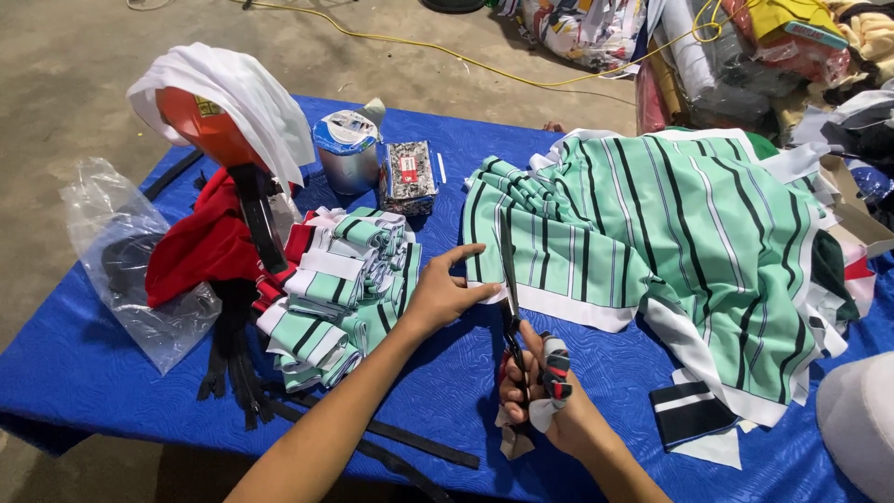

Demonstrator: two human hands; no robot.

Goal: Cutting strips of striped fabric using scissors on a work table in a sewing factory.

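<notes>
My right hand (545, 396) grips a pair of scissors (509, 279) whose handles are wrapped in cloth scraps; the blades point away from me into the edge of a mint-green fabric with black and white stripes (670, 233). My left hand (445, 291) lies flat on that fabric's white-bordered edge, just left of the blades, with the thumb and fingers spread.
A stack of cut striped pieces (340, 298) lies left of my left hand. Behind it are a red cloth (200, 247), an orange helmet under white cloth (223, 102), a round tin (346, 149), a small box (410, 177), a plastic bag (126, 261) and black straps (233, 373) on the blue table cover (438, 401).
</notes>
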